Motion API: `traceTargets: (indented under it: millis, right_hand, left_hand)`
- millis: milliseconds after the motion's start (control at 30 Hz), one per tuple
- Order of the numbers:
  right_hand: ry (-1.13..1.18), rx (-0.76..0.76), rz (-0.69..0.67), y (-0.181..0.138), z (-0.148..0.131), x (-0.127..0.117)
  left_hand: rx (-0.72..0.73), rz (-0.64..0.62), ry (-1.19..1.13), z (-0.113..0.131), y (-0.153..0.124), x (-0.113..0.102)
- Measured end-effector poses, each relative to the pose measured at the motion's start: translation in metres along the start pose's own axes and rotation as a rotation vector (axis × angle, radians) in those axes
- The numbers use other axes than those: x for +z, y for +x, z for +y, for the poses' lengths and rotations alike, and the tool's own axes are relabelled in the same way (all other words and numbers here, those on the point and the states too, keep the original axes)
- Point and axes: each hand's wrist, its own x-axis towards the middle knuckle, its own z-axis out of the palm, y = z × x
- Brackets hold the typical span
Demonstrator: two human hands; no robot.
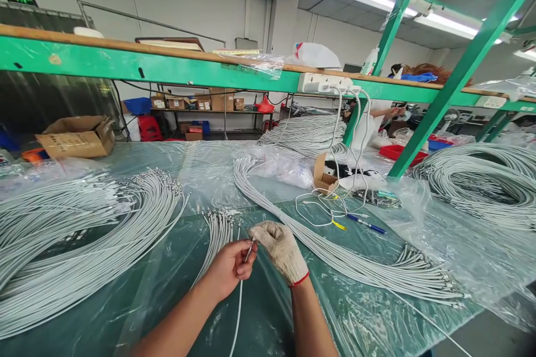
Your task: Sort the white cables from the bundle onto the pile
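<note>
My bare left hand (229, 269) pinches a thin white cable (239, 312) just below its metal end fitting, and the rest of the cable hangs down toward the table's front edge. At the tip of that fitting, the fingers of my right hand (280, 248), in a knitted glove with a red cuff, are closed on it. Left of my hands lies a small bunch of white cables (216, 234) with metal ends. A longer bundle of similar cables (318, 239) curves behind and to the right of the glove.
Large cable coils lie at the left (104, 267) and right (489, 184). A small open carton (324, 178), a blue pen (366, 224) and white cords are beyond my right hand. A green shelf beam (209, 69) with a power strip (326, 83) crosses above the plastic-covered table (167, 312).
</note>
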Motion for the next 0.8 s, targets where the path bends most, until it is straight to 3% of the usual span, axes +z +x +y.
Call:
traceTargets:
  millis: [267, 800]
  right_hand:
    - [-0.09, 0.016, -0.086, -0.002, 0.004, -0.01]
    - [0.023, 0.091, -0.009, 0.001, 0.018, -0.013]
  left_hand:
    - [-0.052, -0.032, 0.063, -0.003, -0.003, -0.006]
    - [0.069, -0.062, 0.142, -0.015, -0.004, 0.002]
